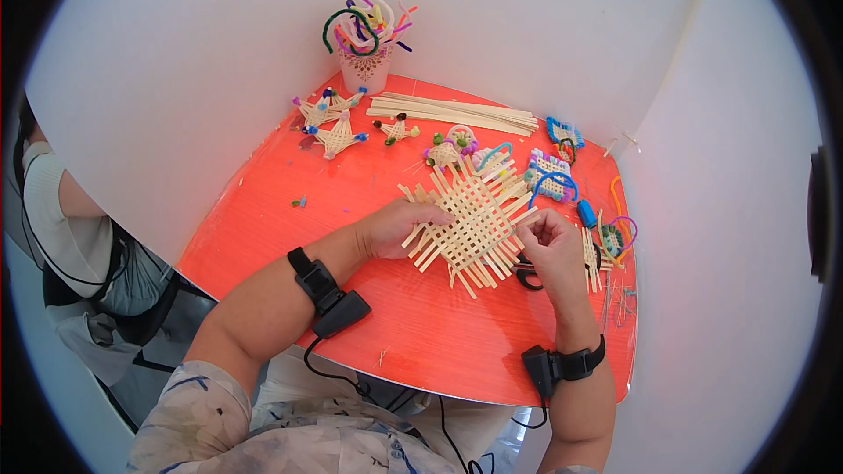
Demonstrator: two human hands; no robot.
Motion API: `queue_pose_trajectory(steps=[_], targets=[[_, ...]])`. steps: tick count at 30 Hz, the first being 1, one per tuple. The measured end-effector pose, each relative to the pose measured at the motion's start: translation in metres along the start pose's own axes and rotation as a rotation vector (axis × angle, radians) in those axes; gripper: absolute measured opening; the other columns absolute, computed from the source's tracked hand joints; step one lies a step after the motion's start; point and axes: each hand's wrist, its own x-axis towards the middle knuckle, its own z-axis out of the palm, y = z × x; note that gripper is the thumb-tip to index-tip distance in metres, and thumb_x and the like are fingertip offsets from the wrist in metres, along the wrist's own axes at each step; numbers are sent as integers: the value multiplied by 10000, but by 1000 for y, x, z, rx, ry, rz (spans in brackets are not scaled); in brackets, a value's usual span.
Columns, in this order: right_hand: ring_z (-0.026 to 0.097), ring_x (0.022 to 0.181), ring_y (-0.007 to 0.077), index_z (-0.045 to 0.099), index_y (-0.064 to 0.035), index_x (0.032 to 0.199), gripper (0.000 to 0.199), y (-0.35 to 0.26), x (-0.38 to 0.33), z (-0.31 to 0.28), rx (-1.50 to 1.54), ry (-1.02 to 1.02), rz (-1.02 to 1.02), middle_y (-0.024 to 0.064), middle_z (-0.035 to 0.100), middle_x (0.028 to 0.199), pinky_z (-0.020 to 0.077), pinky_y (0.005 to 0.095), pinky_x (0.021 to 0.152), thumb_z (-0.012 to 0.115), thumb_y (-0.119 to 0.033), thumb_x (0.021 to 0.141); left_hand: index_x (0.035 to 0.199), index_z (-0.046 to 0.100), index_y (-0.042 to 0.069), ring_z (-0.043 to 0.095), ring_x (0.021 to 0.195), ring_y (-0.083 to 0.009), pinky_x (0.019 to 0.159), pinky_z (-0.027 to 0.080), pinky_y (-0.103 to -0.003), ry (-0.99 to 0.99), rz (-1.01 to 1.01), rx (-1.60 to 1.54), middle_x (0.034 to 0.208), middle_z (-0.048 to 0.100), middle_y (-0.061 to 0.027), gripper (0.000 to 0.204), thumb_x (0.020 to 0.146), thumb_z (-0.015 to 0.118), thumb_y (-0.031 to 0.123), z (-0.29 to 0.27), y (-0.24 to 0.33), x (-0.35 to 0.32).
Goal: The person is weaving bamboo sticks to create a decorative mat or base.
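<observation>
Two hands work a woven mat of pale strips (470, 221) lying between them on the orange table (263, 228). The left hand (399, 228) presses flat on its edge; the right hand (549, 250) pinches a strip end. Beyond the fingers lie small woven stars (338, 136), loose strips (452, 111) and a cup of pipe cleaners (364, 66).

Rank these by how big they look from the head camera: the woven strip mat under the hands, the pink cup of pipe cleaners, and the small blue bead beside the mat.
1. Woven strip mat, clearly largest.
2. Pink cup; it stands farther back, so it may look smaller than it is.
3. Blue bead, smallest.
</observation>
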Motion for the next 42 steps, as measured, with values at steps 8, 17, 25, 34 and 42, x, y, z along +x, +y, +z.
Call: queue_pose_trajectory(steps=[8,17,25,34,42], targets=[[491,601,2,587,-31,802,75,1,0,2,-3,14,-49,-46,567,687,396,170,548,627,-49,864,1189,549,-62,650,1011,-219,920,523,-342,-100,29,-48,1137,640,-157,324,929,518,127,-4,-1,1],[478,591,-3,586,-30,790,81,3,-1,5,-57,59,-119,-50,560,670,377,172,534,629,-43,856,1215,534,-53,644,1026,-213,932,515,-341,-112,21,-37,1158,633,-154,350,921,525,138,-11,-4,3],[483,602,-2,578,-25,787,84,-3,-3,5,-49,49,-117,-47,563,681,382,171,540,624,-34,857,1233,522,-62,643,1036,-215,944,505,-342,-134,42,-50,1175,628,-162,370,929,503,148,-5,-1,1],[498,616,-3,578,-27,799,70,-7,-4,2,23,9,-74,-43,568,703,397,171,547,613,-26,859,1217,530,-56,646,1028,-207,915,522,-338,-140,28,-56,1153,636,-153,355,929,508,149,-4,0,0],[510,610,2,588,-25,796,62,-3,-3,3,11,19,-90,-37,581,699,410,170,550,618,-17,850,1308,452,-58,640,1056,-228,942,509,-356,-103,-9,-5,1207,608,-186,478,885,538,147,-15,-2,4]])
